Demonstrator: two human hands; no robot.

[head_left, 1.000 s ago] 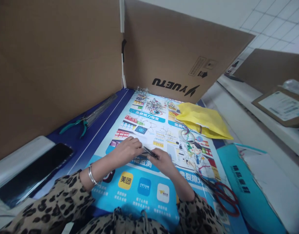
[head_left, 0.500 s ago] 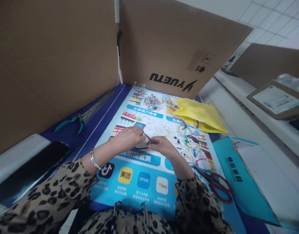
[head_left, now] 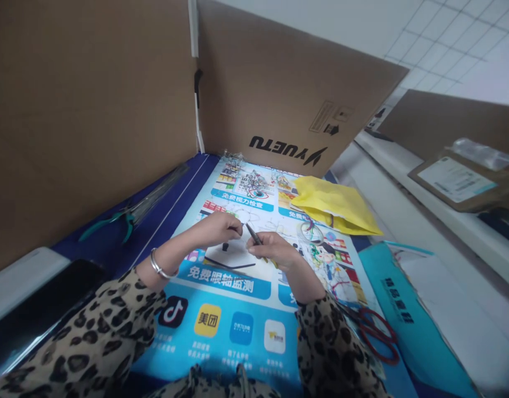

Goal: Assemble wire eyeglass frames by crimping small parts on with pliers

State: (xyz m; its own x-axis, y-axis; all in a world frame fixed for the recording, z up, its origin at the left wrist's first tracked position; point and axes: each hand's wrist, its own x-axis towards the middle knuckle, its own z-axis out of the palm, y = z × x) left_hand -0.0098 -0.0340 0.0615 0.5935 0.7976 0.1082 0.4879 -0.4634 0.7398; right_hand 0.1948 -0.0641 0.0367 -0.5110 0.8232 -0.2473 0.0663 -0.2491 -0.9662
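My left hand [head_left: 221, 228] is closed in a pinch over the poster [head_left: 165, 326]. Anything between its fingertips is too small to make out. My right hand [head_left: 275, 249] grips a slim dark pointed tool [head_left: 253, 233] with a yellowish end below the palm. The tool's tip points up and left, close to the left fingertips; a small gap seems to separate them. Thin wires [head_left: 254, 182] lie tangled on the poster beyond my hands. A roll of clear tape [head_left: 312, 233] rests right of my right hand, beside more coloured thread.
Teal-handled pliers [head_left: 109, 224] and a bundle of thin wires [head_left: 161, 190] lie at left. Red-handled scissors [head_left: 377, 334], a yellow pouch [head_left: 335, 204] and a teal packet [head_left: 408, 298] are at right. Cardboard panels [head_left: 279, 83] stand behind. A dark phone-like slab [head_left: 42, 320] is near left.
My hands have drawn slightly apart. The tool's tip has turned upward, away from the left fingertips it was touching. The whole view has shifted slightly.
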